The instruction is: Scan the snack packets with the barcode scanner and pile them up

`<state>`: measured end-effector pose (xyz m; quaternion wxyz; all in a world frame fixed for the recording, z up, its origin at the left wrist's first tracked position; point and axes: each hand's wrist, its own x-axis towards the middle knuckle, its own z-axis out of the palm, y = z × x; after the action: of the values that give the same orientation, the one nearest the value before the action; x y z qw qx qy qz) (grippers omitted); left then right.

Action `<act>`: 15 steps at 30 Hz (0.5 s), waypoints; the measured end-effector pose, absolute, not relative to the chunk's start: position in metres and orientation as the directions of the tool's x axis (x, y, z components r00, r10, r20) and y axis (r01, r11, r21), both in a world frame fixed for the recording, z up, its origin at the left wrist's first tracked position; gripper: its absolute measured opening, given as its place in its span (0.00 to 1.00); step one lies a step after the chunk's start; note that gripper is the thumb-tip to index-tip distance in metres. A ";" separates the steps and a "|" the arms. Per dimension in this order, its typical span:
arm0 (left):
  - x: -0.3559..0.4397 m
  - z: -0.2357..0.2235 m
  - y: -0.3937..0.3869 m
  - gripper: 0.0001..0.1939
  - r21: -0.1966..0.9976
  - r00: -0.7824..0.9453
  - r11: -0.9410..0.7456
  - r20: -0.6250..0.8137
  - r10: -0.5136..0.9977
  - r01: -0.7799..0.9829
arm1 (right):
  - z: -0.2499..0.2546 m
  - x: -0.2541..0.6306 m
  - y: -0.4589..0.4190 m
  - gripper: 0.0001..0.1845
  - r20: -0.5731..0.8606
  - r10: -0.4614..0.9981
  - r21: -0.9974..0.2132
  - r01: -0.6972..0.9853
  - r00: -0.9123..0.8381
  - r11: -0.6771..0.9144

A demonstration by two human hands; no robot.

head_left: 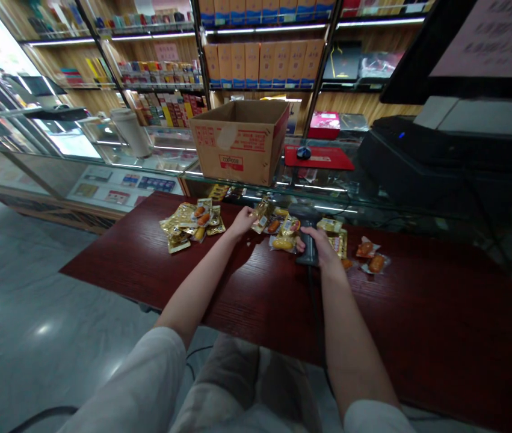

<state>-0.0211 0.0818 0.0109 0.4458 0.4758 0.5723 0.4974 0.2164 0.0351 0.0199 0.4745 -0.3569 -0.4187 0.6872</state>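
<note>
Left hand [243,220] reaching forward over dark red wooden table [418,325], fingers pinching one golden snack packet [262,214] at its edge, packet lifted a little above the table. Right hand [319,243] closed around black handheld scanner [308,249], thumb and fingers wrapped on the handle, scanner head pointing toward the packets in the middle; black cable [314,307] running back from it along the table toward the body.

Between the two hands, small group of packets [283,231] with orange and yellow food inside, lying flat, some overlapping. To the left, well apart from the left hand, bigger pile of golden packets [192,224]. To the right of the scanner, more packets: one golden [333,231] just beside the right hand, two clear ones with orange pieces [372,255] a bit farther.

Behind the table, glass counter [147,159] with open cardboard box [240,141] on top, red mouse pad [319,157] with a mouse, and a black machine [418,162] at the right. Shelves with boxed goods [260,63] on the back wall.
</note>
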 end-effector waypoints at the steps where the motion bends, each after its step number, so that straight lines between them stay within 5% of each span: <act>1: -0.032 0.013 0.076 0.09 0.996 -0.151 0.077 -0.069 0.986 0.053 | 0.021 0.213 0.034 0.15 -0.096 0.945 -0.913 -0.350 -0.312 -0.208; 10: -0.102 0.005 0.043 0.17 0.998 -0.333 0.023 -0.043 0.942 -0.062 | 0.023 0.157 0.009 0.16 -0.062 0.856 -0.909 -0.325 -0.513 -0.260; 15: -0.110 -0.001 0.045 0.18 0.999 -0.279 -0.038 0.036 0.960 0.000 | 0.022 0.143 0.000 0.16 -0.072 0.848 -0.904 -0.325 -0.526 -0.279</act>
<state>-0.1101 0.0452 -0.0007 0.4164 0.4327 0.5547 0.5759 0.1433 -0.0002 0.0217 0.3930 -0.2876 -0.4540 0.7461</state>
